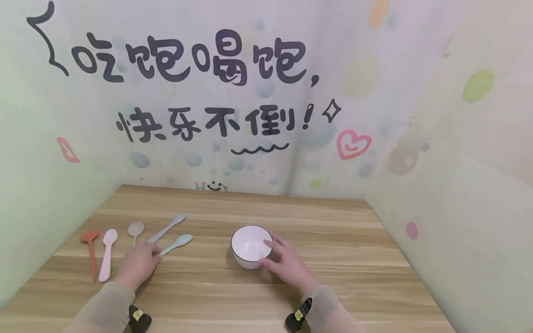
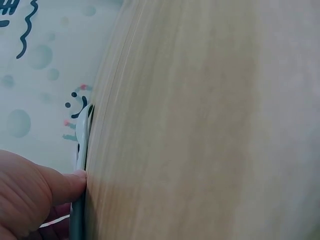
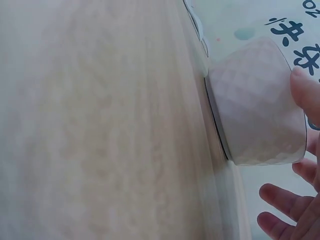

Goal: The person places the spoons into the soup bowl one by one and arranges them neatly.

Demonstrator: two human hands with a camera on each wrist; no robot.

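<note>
A white bowl (image 1: 246, 244) with a dark rim stands upright right of the table's middle; in the right wrist view its outer wall (image 3: 255, 107) shows a faceted pattern. My right hand (image 1: 291, 267) holds its right side, thumb at the near rim and a forefinger reaching over the edge, other fingers spread. To the left, my left hand (image 1: 139, 261) pinches the handle of a light blue spoon (image 1: 183, 240), whose bowl end points right. Its thumb (image 2: 70, 186) presses the handle in the left wrist view; the other fingers are mostly hidden.
Left of the light blue spoon lie a grey-blue spoon (image 1: 166, 228), a beige spoon (image 1: 135, 229), a pink spoon (image 1: 106, 256) and an orange-red utensil (image 1: 91, 254) with a wide head. Walls border the wooden table (image 1: 216, 300) at the back and both sides.
</note>
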